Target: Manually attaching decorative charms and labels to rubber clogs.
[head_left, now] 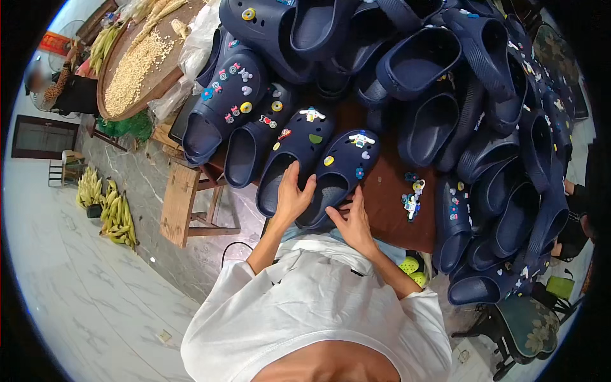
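Two navy clogs with colourful charms lie side by side in front of me, toes pointing away: the left clog (305,134) and the right clog (353,153). My left hand (294,194) rests over the left clog's opening, fingers stretched and thumb spread toward the right clog. At the right clog's heel, my right hand (354,223) has its thumb on the near rim and its fingers against the outer side; some of these fingers are partly hidden. A small cluster of loose shoe charms (412,200) lies on the brown tabletop (388,219) to the right.
Many more navy clogs (423,60) are piled at the back and right. At left stand a wooden stool (181,204) and a round tray (168,76) with pale kernels. Corn ears (118,216) lie on the floor. Yellow-green clogs (412,270) show below the table edge.
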Action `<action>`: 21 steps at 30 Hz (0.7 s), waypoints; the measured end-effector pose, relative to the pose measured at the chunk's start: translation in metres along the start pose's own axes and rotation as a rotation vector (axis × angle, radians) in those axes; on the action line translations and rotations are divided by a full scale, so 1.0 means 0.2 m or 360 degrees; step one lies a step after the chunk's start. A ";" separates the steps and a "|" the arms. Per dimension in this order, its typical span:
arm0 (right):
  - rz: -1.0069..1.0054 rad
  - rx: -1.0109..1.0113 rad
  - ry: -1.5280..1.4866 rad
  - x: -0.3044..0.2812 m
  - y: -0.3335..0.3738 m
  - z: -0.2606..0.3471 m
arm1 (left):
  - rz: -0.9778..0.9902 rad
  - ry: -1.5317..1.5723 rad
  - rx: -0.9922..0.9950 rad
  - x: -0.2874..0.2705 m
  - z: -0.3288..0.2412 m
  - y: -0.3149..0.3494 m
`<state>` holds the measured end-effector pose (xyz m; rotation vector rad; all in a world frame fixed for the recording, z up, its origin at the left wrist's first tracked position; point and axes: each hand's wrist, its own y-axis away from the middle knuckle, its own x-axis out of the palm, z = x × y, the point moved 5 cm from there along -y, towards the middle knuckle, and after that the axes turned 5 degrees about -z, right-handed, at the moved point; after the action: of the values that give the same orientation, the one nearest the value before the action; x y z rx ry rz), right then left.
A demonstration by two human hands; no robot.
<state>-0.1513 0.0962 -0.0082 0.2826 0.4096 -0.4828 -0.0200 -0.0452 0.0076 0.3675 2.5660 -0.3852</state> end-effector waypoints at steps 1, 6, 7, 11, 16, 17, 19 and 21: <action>0.0039 0.0039 -0.0037 0.01 0.00 -0.01 | 0.0005 -0.0010 -0.0043 0.00 -0.01 0.00; 0.0110 0.0117 -0.0001 0.03 0.02 -0.06 | 0.0140 -0.0108 -0.0224 -0.02 -0.05 -0.03; 0.0064 0.0120 0.0007 0.02 0.03 -0.06 | 0.0036 -0.0060 -0.0086 -0.04 -0.09 -0.03; -0.0005 0.0215 -0.0081 -0.05 0.08 -0.08 | 0.0118 -0.0046 -0.0056 -0.05 -0.17 -0.03; -0.0003 0.0051 0.0259 -0.07 0.17 -0.04 | 0.0240 -0.0107 -0.0102 -0.01 -0.18 -0.01; 0.0020 0.0027 0.0330 -0.05 0.17 -0.03 | 0.0211 -0.0087 -0.0128 0.00 -0.17 -0.02; 0.0076 0.0051 0.0292 -0.05 0.18 -0.03 | 0.0188 -0.0054 -0.0144 0.02 -0.15 -0.02; 0.0213 0.0203 0.0280 -0.03 0.19 -0.05 | 0.0172 -0.0065 -0.0108 0.02 -0.12 -0.02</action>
<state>-0.1397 0.1338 -0.0088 0.4749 0.5285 -0.3539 -0.0361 -0.0403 0.0268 0.4662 2.4994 -0.2631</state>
